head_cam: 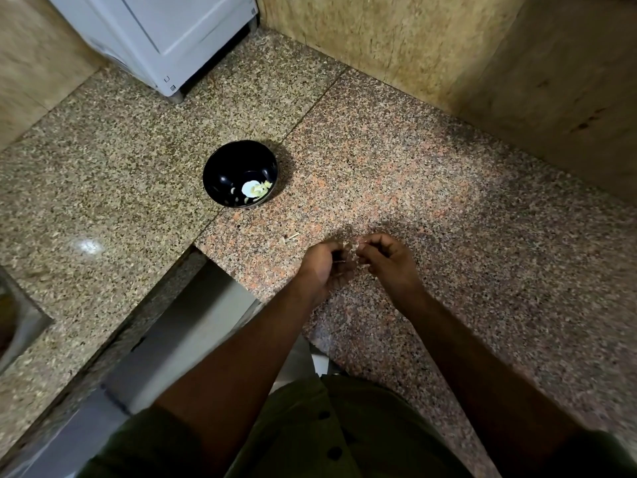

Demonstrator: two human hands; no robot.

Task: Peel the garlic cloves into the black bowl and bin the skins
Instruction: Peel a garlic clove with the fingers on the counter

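A black bowl (220,167) stands on the granite counter (448,219), with pale peeled garlic cloves (254,189) lying in its bottom. To the right of the bowl and nearer to me, my left hand (325,267) and my right hand (386,260) meet above the counter. Both have curled fingers that pinch a small garlic clove (352,248) with papery skin between them. Most of the clove is hidden by my fingers. A thin skin scrap or stem (292,237) lies on the counter just left of my hands.
A white appliance (165,39) stands at the back left of the counter. Tan stone walls (431,46) close the corner behind and to the right. A steel sink edge (20,326) shows at far left. The counter's front edge runs diagonally below the bowl.
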